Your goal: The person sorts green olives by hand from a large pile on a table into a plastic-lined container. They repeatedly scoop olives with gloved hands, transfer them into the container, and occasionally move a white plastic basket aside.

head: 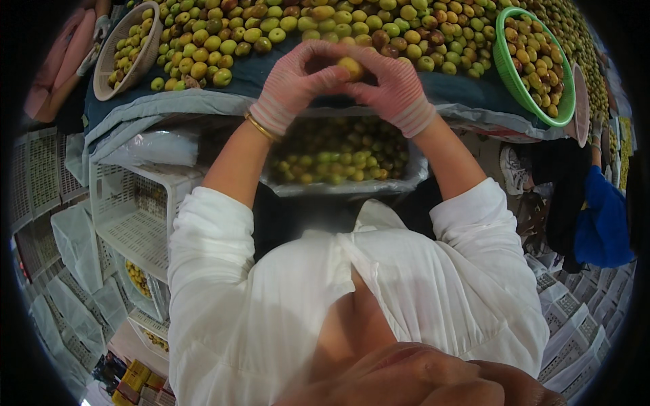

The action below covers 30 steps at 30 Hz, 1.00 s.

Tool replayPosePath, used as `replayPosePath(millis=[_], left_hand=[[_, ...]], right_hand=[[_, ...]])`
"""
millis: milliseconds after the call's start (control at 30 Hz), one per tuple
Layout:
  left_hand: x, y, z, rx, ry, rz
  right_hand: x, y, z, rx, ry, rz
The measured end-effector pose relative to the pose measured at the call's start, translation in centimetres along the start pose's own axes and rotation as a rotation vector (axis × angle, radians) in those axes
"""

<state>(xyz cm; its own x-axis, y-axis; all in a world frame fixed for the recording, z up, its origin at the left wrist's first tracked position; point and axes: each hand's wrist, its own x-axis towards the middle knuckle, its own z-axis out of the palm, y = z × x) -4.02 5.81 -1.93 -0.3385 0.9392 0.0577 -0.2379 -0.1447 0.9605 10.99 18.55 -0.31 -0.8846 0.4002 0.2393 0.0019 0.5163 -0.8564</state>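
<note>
A yellow jujube-like fruit (350,69) sits between the fingers of both hands, above the near edge of a fruit-covered table. My left hand (305,76), in a pink-and-white striped knit glove, has its thumb against the fruit. From the other side my right hand (392,81), gloved the same way, curls around it, and the fingertips of both hands meet. Just beyond the hands lies a broad heap of green, yellow and brownish fruits (325,24). Below my wrists, a plastic-lined container (345,189) holds more of these fruits.
A beige basket (97,83) and a green basket (570,101), both with fruit, stand on the dark cloth (284,56). A white plastic crate (96,203) is beside my left arm. Neighbouring people's gloved hand (89,61) and blue garment (602,223) flank the table.
</note>
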Motion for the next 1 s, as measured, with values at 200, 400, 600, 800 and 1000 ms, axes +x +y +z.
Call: replayPosePath(millis=[200, 400, 600, 800, 1000], left_hand=[[-0.1, -1.5, -0.7, -0.024, 0.044, -0.067], [-0.1, -2.0, -1.4, -0.249, -0.034, 0.012], [0.3, -1.6, -2.0, -0.104, 0.030, -0.136], [1.2, -1.2, -5.4, 1.365, 0.240, 0.416], [1.5, -2.2, -7.3, 1.648, 0.288, 0.142]], right_hand=[[-0.1, 0.7, 0.6, -0.270, -0.021, -0.065], [0.2, -0.4, -0.5, 0.250, -0.088, 0.059], [0.4, 0.3, -1.4, 0.618, -0.066, 0.328], [2.0, 4.9, -12.6, 1.300, 0.536, 0.035], [-0.5, 9.4, -21.4, 1.294, 1.004, -0.147]])
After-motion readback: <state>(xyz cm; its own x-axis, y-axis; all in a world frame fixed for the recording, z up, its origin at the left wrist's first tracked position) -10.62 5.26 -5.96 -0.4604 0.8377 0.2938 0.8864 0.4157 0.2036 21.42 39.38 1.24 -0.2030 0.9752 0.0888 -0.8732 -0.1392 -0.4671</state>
